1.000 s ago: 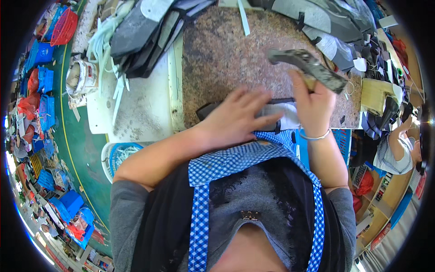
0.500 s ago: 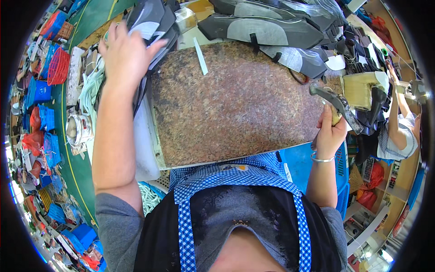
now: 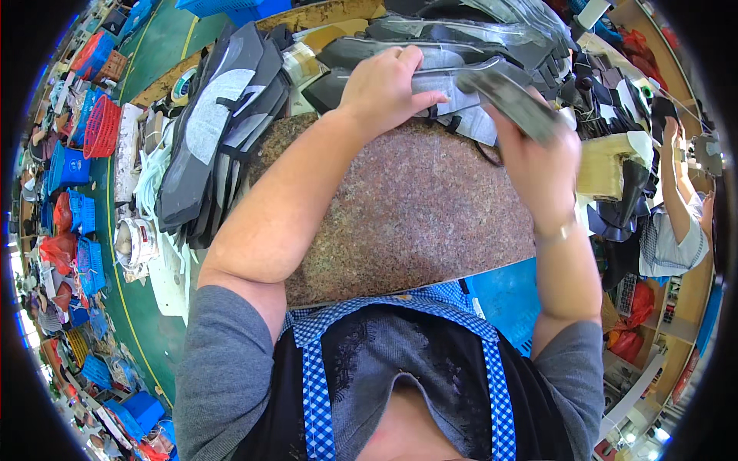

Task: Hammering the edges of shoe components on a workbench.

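At the far edge of a speckled brown stone slab (image 3: pixel 430 207), my left hand (image 3: pixel 380 92) lies over a pile of dark grey cut pieces (image 3: pixel 334 86) with pale patches. Its thumb is stretched away from the fingers; the fingertips' contact with the pieces is partly hidden. My right hand (image 3: pixel 542 165) is closed round a hammer (image 3: pixel 511 100), raised over the slab's far right part and smeared by motion. Left of the slab leans another stack of dark grey pieces (image 3: pixel 207 127) with pale patches and small black tabs.
A yellowish block (image 3: pixel 611 161) stands right of the slab, beside black tools. Pale cords (image 3: pixel 156 165) and a white tub (image 3: pixel 134 227) are at the left. A blue crate (image 3: pixel 507 300) sits below the slab's near right edge. Another person (image 3: pixel 676 230) works at far right.
My left hand has moved right from the left stack to the far pile. My right hand has lifted the hammer up and leftward. The pale strip on the slab is no longer visible.
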`<state>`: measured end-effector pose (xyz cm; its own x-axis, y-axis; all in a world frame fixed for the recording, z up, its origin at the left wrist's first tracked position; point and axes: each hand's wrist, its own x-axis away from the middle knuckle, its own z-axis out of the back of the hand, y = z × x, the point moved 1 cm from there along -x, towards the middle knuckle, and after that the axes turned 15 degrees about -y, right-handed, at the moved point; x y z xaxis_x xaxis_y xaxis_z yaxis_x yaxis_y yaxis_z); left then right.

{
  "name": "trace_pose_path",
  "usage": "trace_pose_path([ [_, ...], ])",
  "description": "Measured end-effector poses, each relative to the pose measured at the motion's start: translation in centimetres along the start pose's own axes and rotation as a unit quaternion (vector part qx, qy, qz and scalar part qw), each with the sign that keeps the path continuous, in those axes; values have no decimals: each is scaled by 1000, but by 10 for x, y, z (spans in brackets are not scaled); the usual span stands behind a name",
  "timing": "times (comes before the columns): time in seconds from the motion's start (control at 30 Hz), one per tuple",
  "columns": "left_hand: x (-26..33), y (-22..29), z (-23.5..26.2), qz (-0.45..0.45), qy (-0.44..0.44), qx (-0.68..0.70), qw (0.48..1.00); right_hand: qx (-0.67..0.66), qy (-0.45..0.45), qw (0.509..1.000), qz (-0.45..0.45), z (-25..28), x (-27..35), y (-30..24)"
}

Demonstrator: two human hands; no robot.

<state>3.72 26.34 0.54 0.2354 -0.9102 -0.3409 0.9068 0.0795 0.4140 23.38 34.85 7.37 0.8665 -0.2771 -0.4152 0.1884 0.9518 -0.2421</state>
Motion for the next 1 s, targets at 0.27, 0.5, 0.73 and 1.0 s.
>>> trace_pose_path([
  [0.27, 44, 102, -2, 46, -298, -14, 953, 250, -215, 944, -35, -75, -108, 39],
  [0.5, 156, 123, 79, -140, -280, 119, 942, 5, -176, 983, -47, -13, -56, 8],
  [0.73, 199, 66, 72, 21, -482, 338, 808, -447, -459, 736, -218, -6, 96, -46],
  [1.0, 178, 109, -14, -1, -237, 77, 969, -286, -346, 852, -269, -46, 146, -25],
])
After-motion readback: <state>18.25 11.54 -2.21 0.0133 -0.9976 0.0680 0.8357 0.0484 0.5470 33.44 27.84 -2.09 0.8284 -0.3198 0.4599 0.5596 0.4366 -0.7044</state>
